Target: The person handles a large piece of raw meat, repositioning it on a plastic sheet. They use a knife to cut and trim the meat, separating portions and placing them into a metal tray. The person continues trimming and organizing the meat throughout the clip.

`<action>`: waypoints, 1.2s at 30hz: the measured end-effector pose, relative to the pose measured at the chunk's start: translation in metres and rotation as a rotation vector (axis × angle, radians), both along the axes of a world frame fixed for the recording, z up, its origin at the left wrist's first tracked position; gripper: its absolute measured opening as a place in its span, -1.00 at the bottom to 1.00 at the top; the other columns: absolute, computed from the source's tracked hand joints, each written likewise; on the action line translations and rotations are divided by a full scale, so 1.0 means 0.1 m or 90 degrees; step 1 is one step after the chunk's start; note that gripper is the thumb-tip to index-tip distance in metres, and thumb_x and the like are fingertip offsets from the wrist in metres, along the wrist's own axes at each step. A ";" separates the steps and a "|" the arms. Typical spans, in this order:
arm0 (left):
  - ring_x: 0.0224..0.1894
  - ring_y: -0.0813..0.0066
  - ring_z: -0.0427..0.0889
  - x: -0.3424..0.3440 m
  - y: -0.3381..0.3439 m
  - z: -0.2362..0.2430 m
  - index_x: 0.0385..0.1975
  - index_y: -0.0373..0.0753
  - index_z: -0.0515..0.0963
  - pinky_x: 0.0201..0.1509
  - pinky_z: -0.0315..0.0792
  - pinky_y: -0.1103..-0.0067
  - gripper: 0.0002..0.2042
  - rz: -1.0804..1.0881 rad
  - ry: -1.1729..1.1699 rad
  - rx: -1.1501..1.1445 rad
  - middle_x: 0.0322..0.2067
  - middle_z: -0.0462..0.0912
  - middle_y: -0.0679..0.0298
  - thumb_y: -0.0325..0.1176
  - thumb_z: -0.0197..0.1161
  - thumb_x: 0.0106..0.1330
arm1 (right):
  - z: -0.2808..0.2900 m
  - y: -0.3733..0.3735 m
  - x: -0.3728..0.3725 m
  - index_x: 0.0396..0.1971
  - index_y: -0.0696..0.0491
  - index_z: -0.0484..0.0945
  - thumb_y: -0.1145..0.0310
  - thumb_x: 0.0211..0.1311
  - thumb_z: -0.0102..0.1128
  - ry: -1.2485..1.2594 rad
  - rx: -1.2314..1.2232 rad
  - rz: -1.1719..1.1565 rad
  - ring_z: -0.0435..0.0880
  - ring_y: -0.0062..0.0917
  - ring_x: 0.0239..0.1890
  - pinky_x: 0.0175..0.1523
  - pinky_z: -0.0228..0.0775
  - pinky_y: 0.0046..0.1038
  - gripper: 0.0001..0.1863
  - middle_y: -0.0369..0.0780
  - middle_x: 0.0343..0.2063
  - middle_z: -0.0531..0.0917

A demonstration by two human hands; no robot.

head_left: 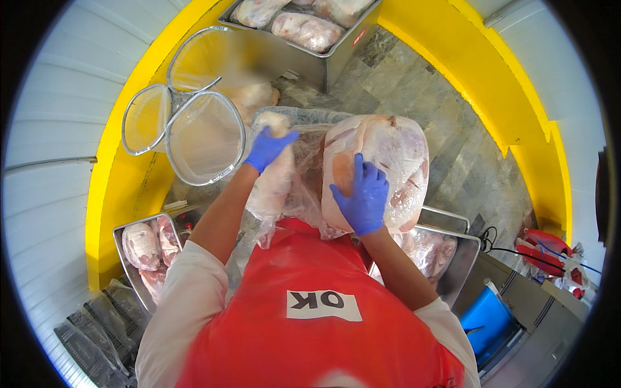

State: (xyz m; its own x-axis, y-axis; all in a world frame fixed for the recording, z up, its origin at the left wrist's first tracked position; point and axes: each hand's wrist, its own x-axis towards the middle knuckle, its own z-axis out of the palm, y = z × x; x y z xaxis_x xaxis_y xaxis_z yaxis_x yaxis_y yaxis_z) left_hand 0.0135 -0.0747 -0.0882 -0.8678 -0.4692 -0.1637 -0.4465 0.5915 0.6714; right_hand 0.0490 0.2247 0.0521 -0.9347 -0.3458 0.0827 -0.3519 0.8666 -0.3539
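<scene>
Two pieces of meat in clear plastic lie side by side in front of my red apron (pixel 284 271). On the left is a long, narrow, pale piece of meat (pixel 275 184), partly covered by loose crumpled film. My left hand (pixel 268 150), in a blue glove, is closed around its upper part; some fingertips are hidden. To the right sits a much bigger, rounded piece of meat (pixel 404 152) in tight, shiny plastic. My right hand (pixel 364 199), also blue-gloved, lies on its near left side with fingers spread. Whatever supports both pieces is mostly hidden beneath them.
Hoops holding clear bags (pixel 204 139) stand at far left. A metal bin (pixel 326 64) of wrapped meat is at the back. Metal trays of meat flank me, left (pixel 118 249) and right (pixel 467 258). A blue object (pixel 485 323) and cables (pixel 511 249) are at right.
</scene>
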 end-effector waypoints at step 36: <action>0.39 -0.23 0.41 0.51 1.10 1.25 0.43 -0.24 0.42 0.51 0.32 0.11 -0.29 -0.485 0.036 -0.054 0.38 0.41 -0.22 -0.05 0.43 0.33 | -1.41 2.16 -2.04 -0.18 0.08 0.77 0.14 0.27 0.37 -0.187 -0.172 -0.410 0.78 0.08 -0.09 0.04 0.62 -0.04 -0.69 0.12 -0.18 0.78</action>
